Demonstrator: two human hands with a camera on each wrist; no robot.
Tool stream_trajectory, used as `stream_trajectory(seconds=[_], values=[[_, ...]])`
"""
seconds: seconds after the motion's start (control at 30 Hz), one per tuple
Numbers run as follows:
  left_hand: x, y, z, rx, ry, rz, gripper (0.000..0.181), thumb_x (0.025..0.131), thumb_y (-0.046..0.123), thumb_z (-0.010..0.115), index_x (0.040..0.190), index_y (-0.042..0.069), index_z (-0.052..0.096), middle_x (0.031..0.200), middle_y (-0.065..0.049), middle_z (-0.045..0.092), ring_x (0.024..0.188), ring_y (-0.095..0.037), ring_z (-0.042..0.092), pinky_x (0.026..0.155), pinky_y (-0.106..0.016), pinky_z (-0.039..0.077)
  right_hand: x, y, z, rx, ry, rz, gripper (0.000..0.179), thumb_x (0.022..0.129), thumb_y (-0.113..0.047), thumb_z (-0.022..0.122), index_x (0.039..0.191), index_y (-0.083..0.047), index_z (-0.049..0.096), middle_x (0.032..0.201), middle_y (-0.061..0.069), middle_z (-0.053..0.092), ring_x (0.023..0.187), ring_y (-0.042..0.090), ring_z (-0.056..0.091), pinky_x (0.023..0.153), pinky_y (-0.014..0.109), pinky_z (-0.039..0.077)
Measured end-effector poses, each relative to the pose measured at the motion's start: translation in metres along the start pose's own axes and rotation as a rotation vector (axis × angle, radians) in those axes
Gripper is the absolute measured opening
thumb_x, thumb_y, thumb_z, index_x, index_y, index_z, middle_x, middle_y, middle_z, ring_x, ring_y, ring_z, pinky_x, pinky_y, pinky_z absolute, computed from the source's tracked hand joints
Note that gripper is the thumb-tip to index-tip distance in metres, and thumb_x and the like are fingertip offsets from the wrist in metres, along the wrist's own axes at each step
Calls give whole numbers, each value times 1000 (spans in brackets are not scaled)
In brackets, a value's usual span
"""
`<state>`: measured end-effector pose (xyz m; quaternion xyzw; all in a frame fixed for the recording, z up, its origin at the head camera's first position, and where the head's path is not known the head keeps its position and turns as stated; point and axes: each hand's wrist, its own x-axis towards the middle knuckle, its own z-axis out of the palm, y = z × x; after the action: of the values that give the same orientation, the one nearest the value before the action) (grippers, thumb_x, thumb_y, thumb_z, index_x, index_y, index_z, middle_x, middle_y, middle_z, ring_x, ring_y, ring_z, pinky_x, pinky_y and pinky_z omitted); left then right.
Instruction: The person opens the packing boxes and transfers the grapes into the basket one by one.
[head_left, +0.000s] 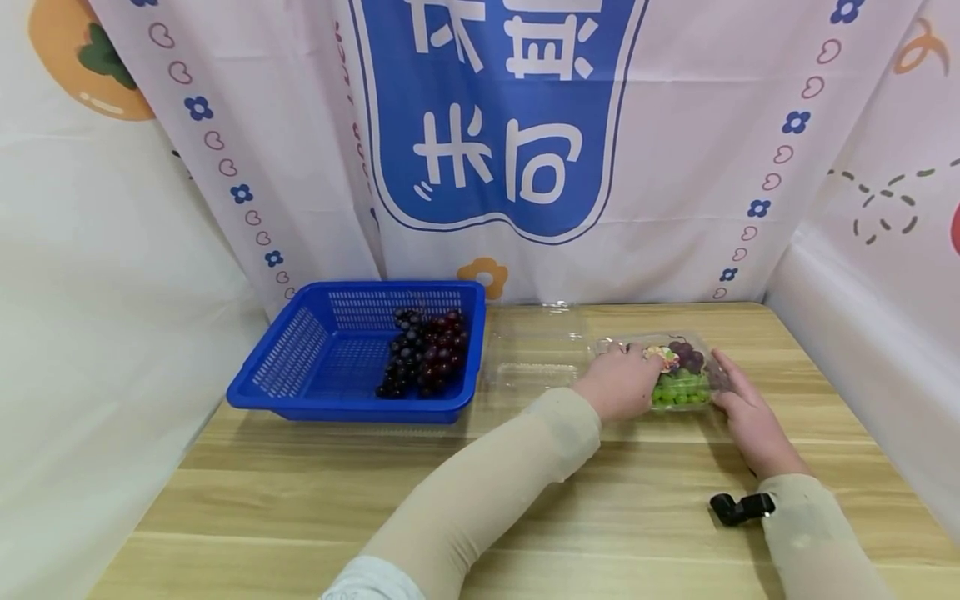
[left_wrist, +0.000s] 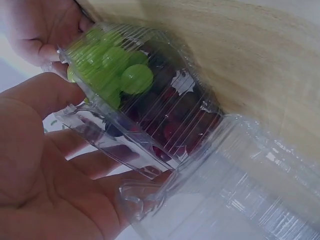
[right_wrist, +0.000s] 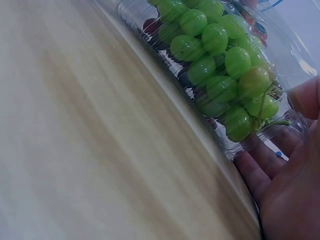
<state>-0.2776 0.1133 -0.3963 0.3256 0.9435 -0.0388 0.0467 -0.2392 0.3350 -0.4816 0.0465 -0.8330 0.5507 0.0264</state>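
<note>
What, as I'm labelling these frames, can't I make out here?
Sticker on the clear box, its print: head view, too small, partly covered by the left hand.
Remaining green grapes: right wrist view, cut off by the top edge.
Number of boxed dark grapes: left wrist view, glare on plastic.
Banner, upper lettering: head view, cut off by top edge.

In the grip I see green grapes and purple grapes; left of it, a blue basket; below, streaky tan tabletop.
</note>
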Motion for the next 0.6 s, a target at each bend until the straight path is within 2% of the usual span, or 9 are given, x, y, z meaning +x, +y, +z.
stream_trajectory(seconds=[0.17,0.33,0.5,0.6], values=[[0,-3,-4,42,-20,34,52,102,33,56,153,24,44,153,0,46,136,-27,47,115,-41,34,0,-1,1,2,-11,-2,66,106,-8,29,164,-28,5,168,13,-3,151,42,-5,117,62,-3],[0,-10,-10,50,-14,82,57,98,36,65,151,22,47,147,3,53,128,-18,55,112,-35,37,1,-4,1,-23,-15,-15,68,105,-6,29,164,-29,5,168,12,-3,151,43,-5,116,64,-3],[0,-16,-6,34,-24,98,68,98,49,60,158,26,37,159,2,40,144,-19,38,118,-38,28,0,-4,0,3,-13,-3,69,104,-6,30,164,-30,4,168,11,-4,150,43,-6,116,65,-4],[-2,-18,-3,-21,-36,80,72,99,58,55,161,31,30,163,3,31,150,-21,27,121,-39,19,-1,-3,0,8,-10,0,68,104,-6,31,164,-25,4,168,12,-2,150,43,-5,116,65,-2]])
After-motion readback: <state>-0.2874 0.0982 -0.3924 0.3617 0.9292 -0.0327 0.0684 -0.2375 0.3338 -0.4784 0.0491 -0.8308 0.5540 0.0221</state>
